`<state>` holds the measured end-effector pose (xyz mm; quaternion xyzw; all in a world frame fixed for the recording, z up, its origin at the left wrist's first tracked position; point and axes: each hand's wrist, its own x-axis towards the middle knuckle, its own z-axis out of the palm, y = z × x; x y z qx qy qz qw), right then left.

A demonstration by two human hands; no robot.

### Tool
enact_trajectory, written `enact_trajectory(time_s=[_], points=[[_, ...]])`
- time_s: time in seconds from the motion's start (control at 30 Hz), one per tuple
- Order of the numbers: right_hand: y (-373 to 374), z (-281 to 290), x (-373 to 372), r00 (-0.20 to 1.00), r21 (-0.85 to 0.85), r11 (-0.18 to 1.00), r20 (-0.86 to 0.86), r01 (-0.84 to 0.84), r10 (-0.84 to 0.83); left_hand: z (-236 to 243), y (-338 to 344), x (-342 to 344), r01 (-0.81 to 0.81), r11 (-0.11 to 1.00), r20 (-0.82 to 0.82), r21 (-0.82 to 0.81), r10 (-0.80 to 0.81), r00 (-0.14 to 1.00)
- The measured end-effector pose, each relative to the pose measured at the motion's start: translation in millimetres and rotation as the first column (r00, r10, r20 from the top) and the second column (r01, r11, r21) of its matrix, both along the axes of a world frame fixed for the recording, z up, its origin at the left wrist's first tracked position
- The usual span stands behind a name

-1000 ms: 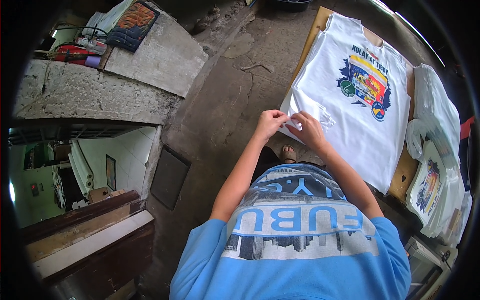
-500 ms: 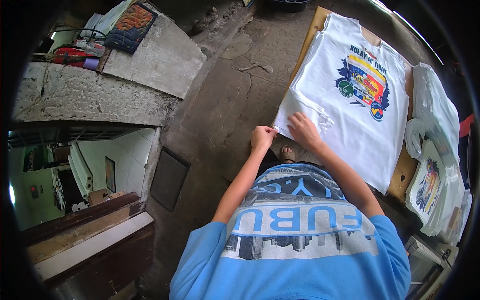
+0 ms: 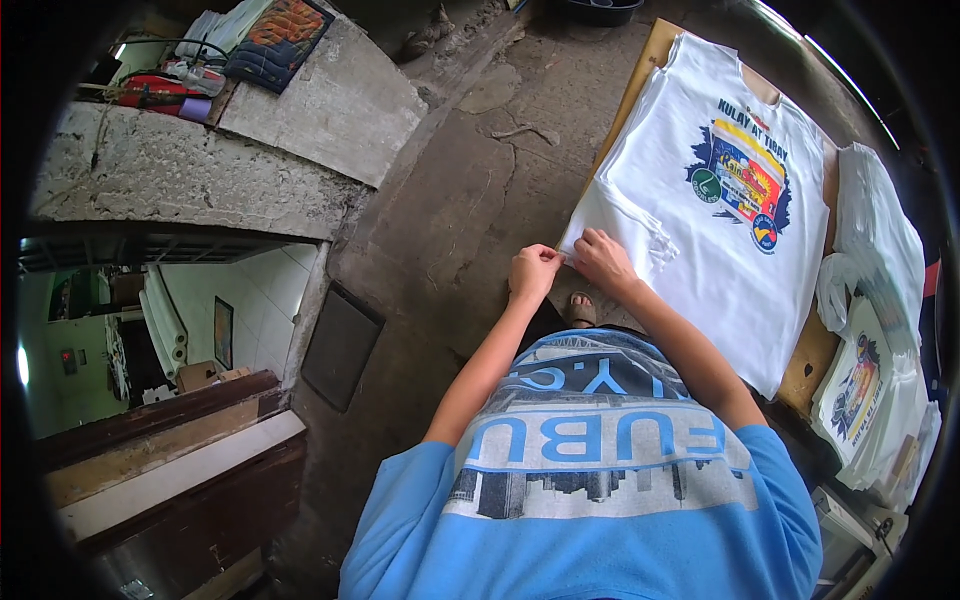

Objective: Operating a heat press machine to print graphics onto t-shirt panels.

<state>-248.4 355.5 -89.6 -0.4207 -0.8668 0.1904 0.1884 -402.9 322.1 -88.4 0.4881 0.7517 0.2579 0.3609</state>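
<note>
Head view, looking down past a blue T-shirt (image 3: 590,550) at two bare hands near the middle of the frame. The left hand (image 3: 535,273) has thumb and forefinger pressed together, apparently on the lower left corner of a pile of white printed fabric pieces (image 3: 740,300). The right hand (image 3: 603,262) lies just beside it, palm down, fingers curled onto the same corner; whether it pinches any cloth cannot be told.

Handling this corner well, as a judgement, calls for a light pinch right at the edge, the right fingers steadying the layers beneath, and no tug that could skew the pile.

Next to the right hand, folded-back layers of white cloth (image 3: 640,235) show ruffled edges. The pile spreads toward the upper right of the frame, its colourful print facing up, on a wooden tabletop (image 3: 808,365). At the right edge stands another stack of white cloth (image 3: 880,215), with more printed pieces (image 3: 855,390) below it.

Farther out, a dark basin (image 3: 605,14) sits at the top of the frame, cut off by the edge; its contents are unclear. At lower left, through an opening, are a cardboard box (image 3: 200,376), its inside hidden, and white rolls (image 3: 163,318).
</note>
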Motion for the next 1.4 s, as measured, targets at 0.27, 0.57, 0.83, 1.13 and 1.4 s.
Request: enact_trajectory(time_s=[0.27,0.57,0.83,1.13,1.4], points=[[1,4,10,0.971,-0.183,0.975,-0.182,0.125,-0.158,6,3,1,0.065,0.997,-0.078,-0.031,-0.067,0.995],[1,23,19,0.727,-0.585,0.767,-0.402,0.265,-0.557,22,12,-3,0.150,0.985,-0.025,-0.080,-0.152,0.988],[7,23,20,0.762,-0.597,0.766,-0.372,0.240,-0.529,22,21,-5,0.237,0.962,-0.132,-0.139,-0.255,0.958],[6,30,18,0.803,-0.557,0.805,-0.375,0.204,-0.463,8,34,17,0.278,0.960,0.229,0.038,-0.280,0.933],[6,23,31,0.620,-0.656,0.718,-0.469,0.232,-0.629,6,37,21,0.118,0.992,0.391,-0.042,-0.092,0.916]])
